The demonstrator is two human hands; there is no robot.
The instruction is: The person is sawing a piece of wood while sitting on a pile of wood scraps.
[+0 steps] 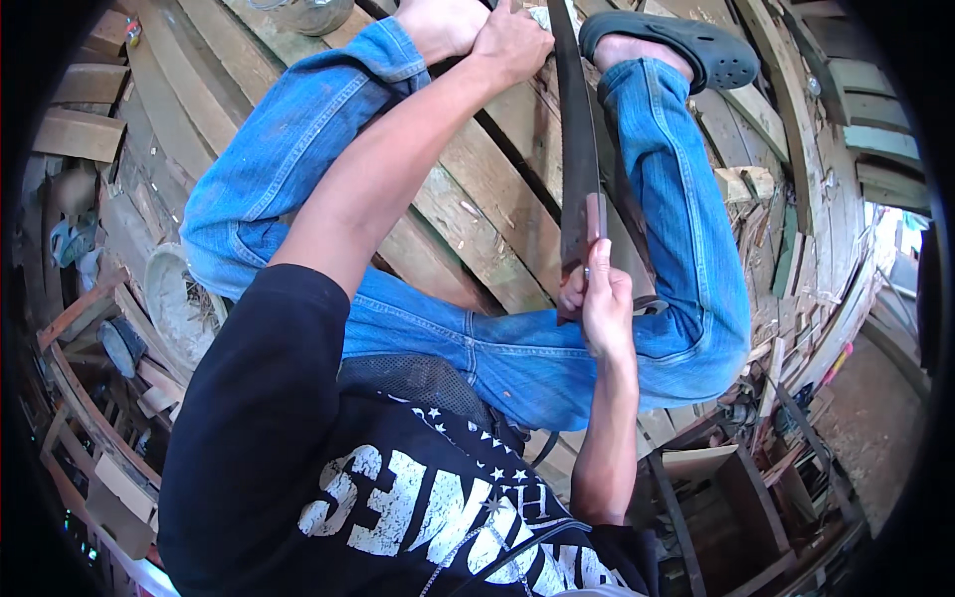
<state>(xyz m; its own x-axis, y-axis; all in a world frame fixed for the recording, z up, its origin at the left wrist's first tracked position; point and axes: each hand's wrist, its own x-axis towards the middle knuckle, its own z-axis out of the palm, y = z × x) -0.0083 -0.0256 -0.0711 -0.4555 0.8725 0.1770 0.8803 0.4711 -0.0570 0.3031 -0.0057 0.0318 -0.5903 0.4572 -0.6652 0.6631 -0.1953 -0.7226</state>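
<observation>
I look down at my own body in a black shirt and blue jeans, seated on wooden planks (487,189). My right hand (600,303) grips the wooden handle of a hand saw (577,149); its dark blade runs up between my legs toward my feet. My left hand (512,42) reaches far forward with its fingers closed down near the top of the blade, beside my bare left foot; what it holds is hidden. My right foot wears a dark clog (686,45).
A pale round basin (171,298) lies at the left among scrap wood. Offcuts and boards (786,259) pile up on the right. A metal pot (308,12) stands at the top edge. Wooden frames (90,448) and a box (736,488) sit below.
</observation>
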